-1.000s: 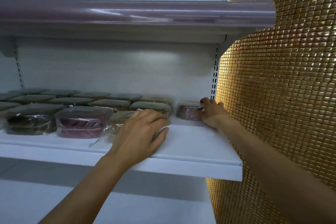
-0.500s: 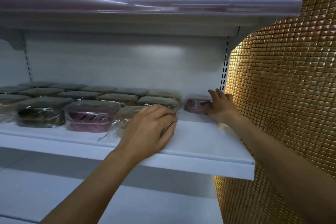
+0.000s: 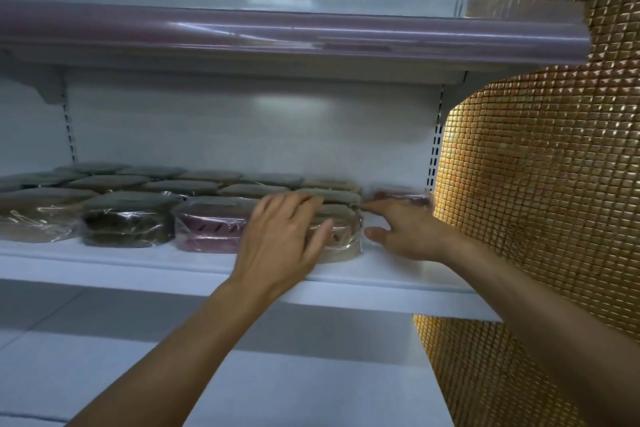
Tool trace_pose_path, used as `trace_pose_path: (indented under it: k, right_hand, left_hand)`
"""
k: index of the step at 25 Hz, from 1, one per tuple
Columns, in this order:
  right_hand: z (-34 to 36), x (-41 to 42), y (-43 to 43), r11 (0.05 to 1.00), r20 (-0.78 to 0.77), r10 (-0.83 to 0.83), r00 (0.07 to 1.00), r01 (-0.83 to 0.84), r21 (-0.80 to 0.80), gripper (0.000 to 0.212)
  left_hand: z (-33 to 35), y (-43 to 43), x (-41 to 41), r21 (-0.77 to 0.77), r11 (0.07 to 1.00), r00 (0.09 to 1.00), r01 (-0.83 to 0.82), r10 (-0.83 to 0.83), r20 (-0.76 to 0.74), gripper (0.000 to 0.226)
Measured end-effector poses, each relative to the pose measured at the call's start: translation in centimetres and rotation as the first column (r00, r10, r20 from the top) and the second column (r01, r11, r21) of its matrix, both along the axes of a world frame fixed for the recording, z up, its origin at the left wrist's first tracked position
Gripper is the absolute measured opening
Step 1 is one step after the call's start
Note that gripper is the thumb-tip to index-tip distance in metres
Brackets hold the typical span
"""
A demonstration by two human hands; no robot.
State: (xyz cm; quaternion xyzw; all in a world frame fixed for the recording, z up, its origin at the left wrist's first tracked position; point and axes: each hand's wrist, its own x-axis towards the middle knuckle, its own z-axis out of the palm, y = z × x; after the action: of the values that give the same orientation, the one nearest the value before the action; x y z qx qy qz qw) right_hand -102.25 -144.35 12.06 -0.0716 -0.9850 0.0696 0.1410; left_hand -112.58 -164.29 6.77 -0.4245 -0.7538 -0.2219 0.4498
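Box first: the beige wrapped box (image 3: 346, 248) sits at the three o'clock end of the front row, near the shelf (image 3: 381, 284) lip. My left hand (image 3: 284, 239) lies over its top, fingers spread and fairly straight, thumb down against the front face; I am resting on it more than gripping. My right hand (image 3: 405, 232) comes in from three o'clock with fingers extended. Index finger and thumb are held apart, bracketing the box's end, but the blur keeps me from telling whether they touch the film. At the box's nine o'clock the pink box (image 3: 211, 229) stands just beside it, and the dark box (image 3: 128, 225) further along. At one o'clock a small pinkish box (image 3: 398, 194) sits in the back corner, and flat lids fill the rows at twelve. The gold mosaic wall (image 3: 536, 184) closes things off at three o'clock. The trouble I expect is the slick, loose film. If I push with flat fingers they may slide over the wrap and the box will twist instead of travelling straight. Pressing too hard toward nine o'clock would shove the pink box out of line. Dragging toward six o'clock could tip this one over the lip, since little shelf lies in front.
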Motion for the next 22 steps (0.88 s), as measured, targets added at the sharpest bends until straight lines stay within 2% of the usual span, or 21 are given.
trace_pose_path:
  k: [4, 7, 10, 12, 18, 22]
  right_hand:
    - [1.5, 0.2, -4.7, 0.999, -0.056, 0.022, 0.998, -0.023, -0.026, 0.052]
    - [2.3, -0.6, -7.5, 1.000, -0.115, 0.008, 0.993, -0.011, -0.023, 0.056]
    - [1.8, -2.9, -10.2, 0.998, -0.128, 0.062, 0.990, -0.061, 0.008, 0.039]
    - [1.2, -4.1, -11.8, 0.995, -0.120, 0.104, 0.987, -0.101, 0.024, 0.029]
    - [0.9, -6.3, -15.5, 0.988, -0.018, 0.130, 0.991, -0.128, 0.082, 0.045]
    - [0.2, -7.9, -16.1, 0.973, 0.065, 0.090, 0.994, -0.102, 0.206, 0.055]
  left_hand:
    - [2.0, -4.5, -2.5, -0.055, 0.998, 0.989, -0.044, 0.051, 0.140, 0.061]
    - [3.2, -8.0, -5.2, -0.190, 0.977, 0.966, -0.094, 0.136, 0.222, 0.076]
    - [3.1, -10.7, -7.5, -0.399, 0.914, 0.924, -0.078, 0.216, 0.315, 0.092]
    - [2.8, -11.4, -8.4, -0.484, 0.873, 0.901, -0.058, 0.255, 0.352, 0.095]
    - [3.8, -12.4, -10.0, -0.584, 0.811, 0.902, -0.024, 0.270, 0.337, 0.095]
    - [4.9, -12.6, -10.1, -0.602, 0.798, 0.883, 0.033, 0.258, 0.392, 0.099]
